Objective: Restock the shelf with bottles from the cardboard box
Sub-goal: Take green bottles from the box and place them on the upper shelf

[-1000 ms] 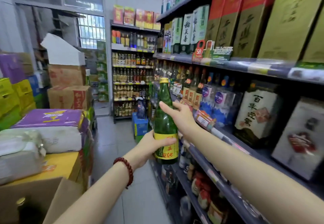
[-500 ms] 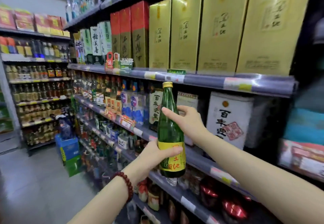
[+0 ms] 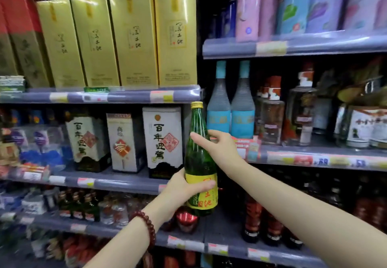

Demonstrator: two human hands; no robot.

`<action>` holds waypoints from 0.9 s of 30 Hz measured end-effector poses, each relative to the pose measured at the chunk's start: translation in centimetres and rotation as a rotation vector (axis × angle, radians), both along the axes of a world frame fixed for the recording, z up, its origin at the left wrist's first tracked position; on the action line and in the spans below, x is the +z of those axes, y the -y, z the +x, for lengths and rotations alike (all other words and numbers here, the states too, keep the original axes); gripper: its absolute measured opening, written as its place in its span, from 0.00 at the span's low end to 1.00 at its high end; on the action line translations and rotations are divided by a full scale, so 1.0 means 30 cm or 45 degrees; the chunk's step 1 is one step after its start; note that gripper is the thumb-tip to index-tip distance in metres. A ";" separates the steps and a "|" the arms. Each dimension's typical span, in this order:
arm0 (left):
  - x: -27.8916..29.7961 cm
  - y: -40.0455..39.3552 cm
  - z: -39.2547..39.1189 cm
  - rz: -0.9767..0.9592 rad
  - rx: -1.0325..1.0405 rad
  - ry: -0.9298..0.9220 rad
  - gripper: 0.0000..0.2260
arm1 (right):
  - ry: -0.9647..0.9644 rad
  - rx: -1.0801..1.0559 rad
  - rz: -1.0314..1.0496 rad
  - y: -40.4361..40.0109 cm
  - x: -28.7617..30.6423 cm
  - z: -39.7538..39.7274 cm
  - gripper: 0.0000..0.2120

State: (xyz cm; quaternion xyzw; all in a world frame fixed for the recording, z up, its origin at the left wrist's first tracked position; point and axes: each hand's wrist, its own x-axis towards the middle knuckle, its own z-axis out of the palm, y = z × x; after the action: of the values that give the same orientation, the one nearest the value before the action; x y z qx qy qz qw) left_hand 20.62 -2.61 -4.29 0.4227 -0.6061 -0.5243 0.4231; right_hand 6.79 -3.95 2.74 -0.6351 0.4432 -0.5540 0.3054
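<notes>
Two hands hold one green bottle [image 3: 199, 161] upright in the head view, in front of the shelf [image 3: 129, 185], right where two shelving bays meet. Your left hand [image 3: 184, 190] wraps the lower body: the thumb lies across the front of the yellow label [image 3: 204, 192] and the other fingers curl behind the glass, out of sight. A dark red bead bracelet [image 3: 147, 227] sits on that wrist. Your right hand [image 3: 219, 148] grips the bottle at its shoulder, below the neck, with the forefinger reaching across the front of the glass and the thumb hidden behind; the remaining fingers are loosely bent near the bottle, and you cannot tell whether they touch it. The bottle's gold cap [image 3: 196, 105] reaches just under the edge of the shelf above.

Much is blurred: price tags on the rails cannot be read, and the lowest rows are dark, showing only reddish caps and small bottles. Your right forearm cuts off the goods behind it at lower right.

On the shelves, tall gold boxes [image 3: 134, 37] stand in a row on the upper left tier, white boxes [image 3: 162, 142] with large black characters stand just left of the bottle, and two blue bottles [image 3: 230, 108] stand behind it to the right
</notes>
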 end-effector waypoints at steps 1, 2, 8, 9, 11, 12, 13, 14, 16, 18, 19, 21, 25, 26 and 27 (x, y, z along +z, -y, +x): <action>0.005 -0.003 -0.057 -0.006 -0.026 0.001 0.30 | -0.002 -0.026 -0.013 -0.010 0.003 -0.060 0.25; 0.011 -0.009 -0.116 -0.013 -0.052 0.001 0.29 | -0.007 -0.051 -0.019 -0.024 0.009 -0.122 0.21; 0.023 -0.033 -0.482 -0.065 -0.197 0.015 0.29 | -0.100 -0.215 -0.061 -0.071 0.012 -0.505 0.31; 0.023 -0.036 -0.553 -0.078 -0.225 0.015 0.29 | -0.113 -0.257 -0.071 -0.081 0.010 -0.578 0.36; 0.027 -0.046 -0.701 -0.105 -0.279 0.011 0.29 | -0.109 -0.307 -0.093 -0.111 0.015 -0.729 0.38; 0.031 -0.055 -0.779 -0.115 -0.297 0.011 0.29 | -0.097 -0.303 -0.077 -0.125 0.015 -0.807 0.34; 0.036 -0.064 -0.858 -0.121 -0.315 0.011 0.28 | -0.088 -0.287 -0.062 -0.139 0.019 -0.888 0.25; 0.042 -0.076 -0.938 -0.126 -0.336 0.007 0.27 | -0.104 -0.289 -0.064 -0.155 0.022 -0.969 0.13; 0.052 -0.102 -1.092 -0.141 -0.381 0.000 0.23 | -0.170 -0.343 -0.130 -0.192 0.037 -1.120 0.04; 0.060 -0.127 -1.233 -0.160 -0.420 0.003 0.21 | -0.177 -0.401 -0.188 -0.237 0.050 -1.253 0.05; 0.062 -0.141 -1.298 -0.169 -0.441 0.000 0.21 | -0.197 -0.444 -0.196 -0.261 0.057 -1.313 0.07; 0.065 -0.164 -1.418 -0.169 -0.486 -0.018 0.19 | -0.254 -0.499 -0.215 -0.296 0.067 -1.429 0.09; 0.084 -0.199 -1.612 -0.140 -0.645 0.015 0.14 | -0.264 -0.585 -0.225 -0.357 0.079 -1.628 0.18; 0.094 -0.205 -1.652 -0.145 -0.705 0.036 0.15 | -0.259 -0.610 -0.198 -0.377 0.090 -1.665 0.26; 0.104 -0.209 -1.690 -0.163 -0.769 0.058 0.18 | -0.243 -0.638 -0.169 -0.392 0.102 -1.705 0.28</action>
State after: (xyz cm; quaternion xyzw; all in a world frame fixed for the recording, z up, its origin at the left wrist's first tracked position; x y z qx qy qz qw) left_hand -30.07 3.66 -1.15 0.2076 -0.7455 -0.5776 0.2600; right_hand -44.36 7.82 5.81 -0.5735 0.5760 -0.5778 0.0734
